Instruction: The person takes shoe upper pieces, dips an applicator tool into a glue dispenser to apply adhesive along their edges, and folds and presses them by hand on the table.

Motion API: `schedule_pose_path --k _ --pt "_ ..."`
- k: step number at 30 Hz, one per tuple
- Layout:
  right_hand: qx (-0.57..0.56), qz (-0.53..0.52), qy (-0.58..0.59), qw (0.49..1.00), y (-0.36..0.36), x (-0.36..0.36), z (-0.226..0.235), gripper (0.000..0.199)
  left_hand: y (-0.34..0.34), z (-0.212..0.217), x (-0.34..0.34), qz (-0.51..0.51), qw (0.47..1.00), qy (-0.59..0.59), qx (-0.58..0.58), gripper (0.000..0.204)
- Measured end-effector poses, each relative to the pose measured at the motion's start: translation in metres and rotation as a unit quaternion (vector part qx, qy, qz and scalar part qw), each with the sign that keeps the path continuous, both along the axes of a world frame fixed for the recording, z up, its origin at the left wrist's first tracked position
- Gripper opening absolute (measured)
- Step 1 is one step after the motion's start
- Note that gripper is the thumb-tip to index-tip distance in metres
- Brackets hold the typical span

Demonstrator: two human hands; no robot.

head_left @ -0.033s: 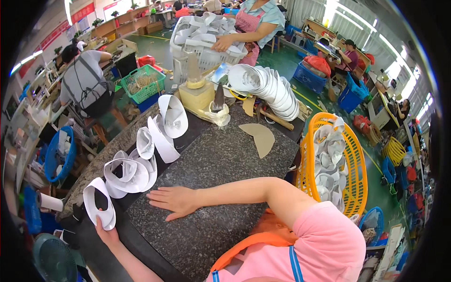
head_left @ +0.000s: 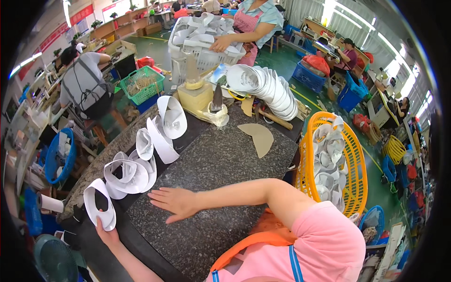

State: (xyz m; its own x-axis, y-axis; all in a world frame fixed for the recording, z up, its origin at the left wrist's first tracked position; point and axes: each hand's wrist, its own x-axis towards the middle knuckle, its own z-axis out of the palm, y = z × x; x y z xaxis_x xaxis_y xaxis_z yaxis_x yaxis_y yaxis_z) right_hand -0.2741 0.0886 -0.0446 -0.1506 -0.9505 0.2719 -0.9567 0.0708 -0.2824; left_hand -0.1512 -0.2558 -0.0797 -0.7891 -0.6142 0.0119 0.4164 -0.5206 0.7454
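My left hand [head_left: 107,234] is at the lower left edge of the bench and grips a white curved looped piece [head_left: 97,206] from below. My right hand [head_left: 173,203] lies flat, palm down with the fingers apart, on the dark speckled stone slab [head_left: 225,160]. Its fingertips point left toward a pile of similar white curved pieces [head_left: 129,174], a short gap away. More white pieces [head_left: 169,120] stand in a row along the slab's left edge. My right forearm crosses the slab from the right.
A tan fan-shaped sheet [head_left: 259,136] lies on the slab's far side. Behind it stand a yellow block with a dark cone [head_left: 206,101] and a stack of white pieces [head_left: 272,89]. A yellow basket [head_left: 357,164] of white pieces sits at my right. Other people work beyond the bench.
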Motion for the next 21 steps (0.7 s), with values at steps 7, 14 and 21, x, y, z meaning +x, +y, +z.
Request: schedule_pose_path --k 7,14,21 --pt "0.002 -0.033 -0.031 0.999 0.059 0.058 0.008 0.088 -0.001 0.004 -0.002 -0.004 1.0 0.006 0.006 0.043" --pt "0.11 0.0 -0.058 0.992 0.123 0.1 0.015 0.086 0.002 0.003 0.001 0.001 1.0 0.006 0.004 0.043" --pt "0.065 -0.011 0.032 0.997 0.065 0.038 0.016 0.077 0.006 0.006 -0.002 0.011 1.0 -0.003 0.017 0.042"
